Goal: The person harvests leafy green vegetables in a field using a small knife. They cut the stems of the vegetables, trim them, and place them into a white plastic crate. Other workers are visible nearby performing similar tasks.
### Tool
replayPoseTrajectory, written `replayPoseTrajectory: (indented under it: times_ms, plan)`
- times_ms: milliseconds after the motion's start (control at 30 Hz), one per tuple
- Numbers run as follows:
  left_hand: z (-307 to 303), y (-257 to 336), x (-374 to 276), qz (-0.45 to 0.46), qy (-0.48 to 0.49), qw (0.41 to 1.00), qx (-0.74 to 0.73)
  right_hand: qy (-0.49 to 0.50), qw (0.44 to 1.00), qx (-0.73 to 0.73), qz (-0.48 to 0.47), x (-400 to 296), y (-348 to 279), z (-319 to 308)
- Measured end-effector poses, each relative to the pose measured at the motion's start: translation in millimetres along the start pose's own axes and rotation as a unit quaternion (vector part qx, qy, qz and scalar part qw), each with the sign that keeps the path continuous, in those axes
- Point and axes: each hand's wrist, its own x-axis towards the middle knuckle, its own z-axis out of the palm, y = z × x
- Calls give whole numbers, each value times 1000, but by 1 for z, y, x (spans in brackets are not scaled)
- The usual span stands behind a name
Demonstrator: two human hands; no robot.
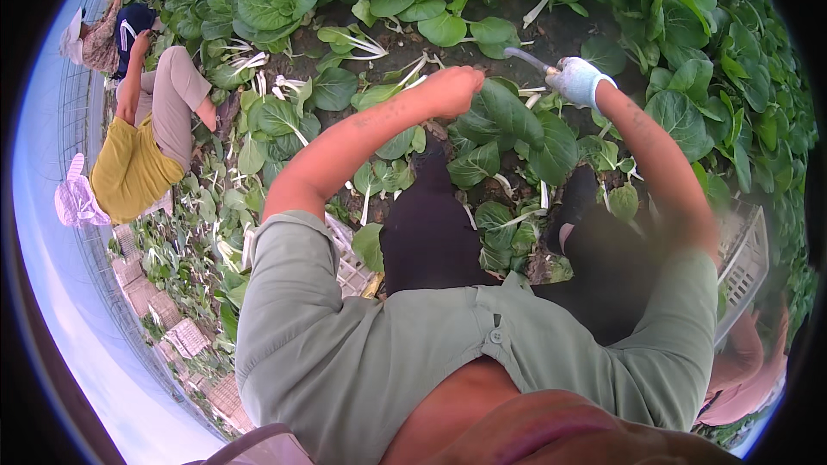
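My left hand (pixel 460 92), bare and with its fingers curled closed, is at the edge of a large green leaf (pixel 507 113) of a leafy green vegetable and appears to grip it. To its right my right hand (pixel 575 82), in a white knitted glove, holds a curved-blade knife (pixel 531 59) by its handle, the blade pointing left. Around both hands lie cut leaves with pale stems on dark soil. Above them stand rooted leafy greens (pixel 442 22). The fingertips of my left hand are hidden.
A plastic crate (pixel 743 265) stands beside me at the right, another (pixel 349 258) at the left. Dense greens (pixel 685 90) grow at the right. Two people (pixel 139 165) (pixel 97 39) crouch at the left; one more (pixel 743 361) is at the lower right. Several crates (pixel 187 337) stand behind.
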Motion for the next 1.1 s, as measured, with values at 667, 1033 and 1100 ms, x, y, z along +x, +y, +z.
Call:
replayPoseTrajectory:
  times_ms: [667,1033,1100]
  plan:
    - [52,-221,118,-72,193,861,465,155,982,102,-38,249,-16,79]
    - [44,-218,116,-75,190,888,411,149,987,57,-2,231,-27,75]
    - [37,-205,111,-121,148,894,405,148,987,61,20,217,-17,69]
